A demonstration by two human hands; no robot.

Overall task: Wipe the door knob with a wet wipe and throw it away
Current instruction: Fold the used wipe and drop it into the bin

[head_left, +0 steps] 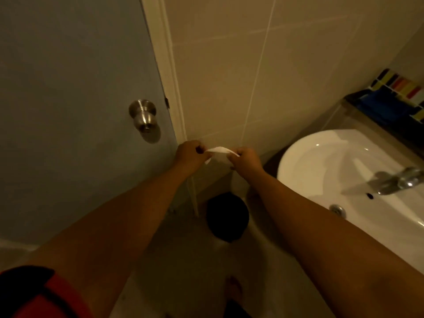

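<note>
A white wet wipe (219, 151) is stretched between my two hands in front of the tiled wall. My left hand (189, 154) pinches its left end and my right hand (246, 159) pinches its right end. The round metal door knob (144, 117) sticks out of the grey-blue door (68, 99), up and to the left of my hands and apart from them. Below my hands a dark round bin (227, 216) stands on the floor by the wall corner.
A white sink (321, 161) with a chrome tap (399, 180) fills the right side. Behind it a dark shelf (390, 106) holds blue items under coloured tiles. The pale door frame (171, 88) runs beside the door. One foot (234, 290) shows on the floor.
</note>
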